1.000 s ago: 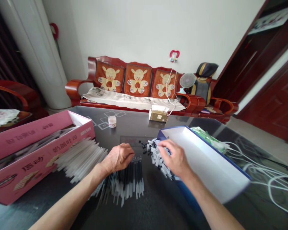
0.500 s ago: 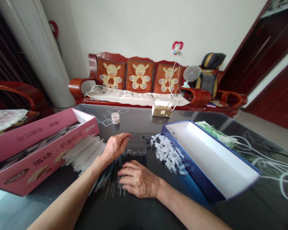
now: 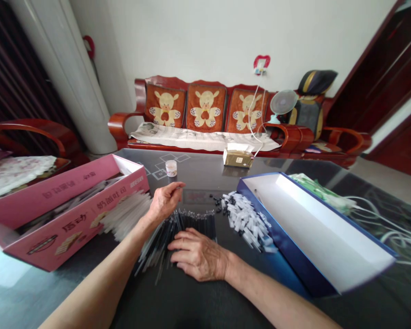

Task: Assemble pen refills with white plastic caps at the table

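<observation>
Thin dark rods (image 3: 157,249) lie in a loose row on the dark tabletop, their tips lined up at the far end. My right hand (image 3: 200,256) rests palm down on the near part of them, its fingers slightly bent and apart. Above the left end of the row is my left hand (image 3: 165,200), thumb and forefinger pressed together; anything between them is too small to make out. Beside my left forearm is a bundle of pale translucent tubes (image 3: 125,214). To the right of the rods sits a pile of short whitish pieces (image 3: 245,217), with small black bits (image 3: 219,203) at its edge.
A long pink box (image 3: 85,219) holding pale, slim items stands at the left. At the right is a blue box (image 3: 315,228) with a white inside, and white cables (image 3: 380,224) beyond it. A small jar (image 3: 171,168) and a tissue box (image 3: 238,157) are at the back.
The view has turned slightly left, so the scene sits further right. My left hand has shifted a little away from me and left relative to the rods. My right hand still rests on them.
</observation>
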Available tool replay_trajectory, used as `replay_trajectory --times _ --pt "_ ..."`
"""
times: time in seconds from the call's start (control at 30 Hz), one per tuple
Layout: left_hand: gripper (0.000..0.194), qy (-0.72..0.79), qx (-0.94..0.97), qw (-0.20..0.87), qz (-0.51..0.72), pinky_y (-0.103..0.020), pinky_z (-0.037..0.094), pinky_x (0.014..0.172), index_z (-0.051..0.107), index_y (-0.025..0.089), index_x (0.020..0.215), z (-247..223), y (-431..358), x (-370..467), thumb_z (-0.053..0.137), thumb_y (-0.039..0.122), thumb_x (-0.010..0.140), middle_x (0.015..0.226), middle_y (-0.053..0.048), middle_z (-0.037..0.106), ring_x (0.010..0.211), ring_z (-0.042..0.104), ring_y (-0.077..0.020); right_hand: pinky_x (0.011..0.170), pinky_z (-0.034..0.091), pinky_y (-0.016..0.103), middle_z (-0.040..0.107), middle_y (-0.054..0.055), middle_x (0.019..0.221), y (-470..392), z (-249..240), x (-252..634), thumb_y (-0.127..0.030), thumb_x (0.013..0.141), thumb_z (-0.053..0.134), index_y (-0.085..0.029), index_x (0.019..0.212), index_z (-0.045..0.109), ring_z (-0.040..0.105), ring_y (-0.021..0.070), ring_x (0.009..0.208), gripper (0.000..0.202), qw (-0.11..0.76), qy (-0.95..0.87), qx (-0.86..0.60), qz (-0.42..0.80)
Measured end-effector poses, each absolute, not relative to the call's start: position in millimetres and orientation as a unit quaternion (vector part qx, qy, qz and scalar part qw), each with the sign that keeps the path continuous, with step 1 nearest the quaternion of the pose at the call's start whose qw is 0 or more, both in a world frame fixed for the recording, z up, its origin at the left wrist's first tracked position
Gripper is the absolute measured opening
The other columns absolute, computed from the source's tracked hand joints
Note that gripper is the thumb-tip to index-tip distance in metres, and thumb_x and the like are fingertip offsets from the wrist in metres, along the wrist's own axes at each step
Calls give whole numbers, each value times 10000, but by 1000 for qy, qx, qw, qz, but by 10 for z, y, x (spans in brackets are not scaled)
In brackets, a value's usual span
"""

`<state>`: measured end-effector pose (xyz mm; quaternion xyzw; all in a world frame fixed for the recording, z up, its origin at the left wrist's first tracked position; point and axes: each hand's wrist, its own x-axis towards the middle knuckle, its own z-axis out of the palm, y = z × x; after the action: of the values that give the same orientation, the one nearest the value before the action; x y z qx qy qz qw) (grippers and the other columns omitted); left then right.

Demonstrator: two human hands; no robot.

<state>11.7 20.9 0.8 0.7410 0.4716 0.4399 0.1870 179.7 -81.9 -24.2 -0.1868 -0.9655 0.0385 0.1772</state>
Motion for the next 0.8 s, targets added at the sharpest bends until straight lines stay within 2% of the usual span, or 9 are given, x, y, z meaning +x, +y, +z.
replay_trajectory --times 0.1,0.2,0.3,0.4,0.53,0.8 --pt "342 483 741 176 433 -181 416 540 672 163 1029 19 224 91 444 340 845 584 21 606 520 536 -97 969 331 348 618 54 1177 -753 -234 1805 -219 894 460 -188 990 618 458 168 1147 187 196 -959 -203 35" --pt "325 477 773 140 393 -190 436 578 670 178 1031 14 231 77 434 320 858 610 15 629 560 570 -108 991 312 362 596 55 1220 -824 -207 1726 -240 893 458 -188 1043 603 441 175 1168 216 211 -954 -214 20" --pt "290 415 849 78 317 -236 470 720 673 187 1007 -16 222 91 440 291 870 824 -38 687 756 624 -144 1003 299 364 555 22 1291 -966 -198 1546 -319 900 437 -210 1113 578 410 176 1202 278 204 -966 -158 6" --pt "260 339 910 34 237 -312 460 860 669 190 1005 -68 200 119 463 282 876 1008 -76 670 916 609 -180 1014 278 376 533 -23 1321 -1054 -236 1356 -347 922 377 -247 1156 555 398 175 1207 310 185 -977 -102 -6" --pt "239 297 941 47 154 -325 463 881 671 205 998 -130 176 138 480 286 878 1029 -71 652 948 602 -189 992 291 379 579 -26 1257 -1027 -306 1245 -344 924 379 -236 1124 568 437 178 1144 296 168 -981 -94 10" --pt "256 293 945 74 123 -306 450 907 663 195 1054 -110 243 135 513 273 863 1067 -78 643 969 601 -188 977 327 334 654 26 1109 -837 -359 1279 -266 894 472 -172 1036 615 463 171 1126 222 196 -971 -123 64"
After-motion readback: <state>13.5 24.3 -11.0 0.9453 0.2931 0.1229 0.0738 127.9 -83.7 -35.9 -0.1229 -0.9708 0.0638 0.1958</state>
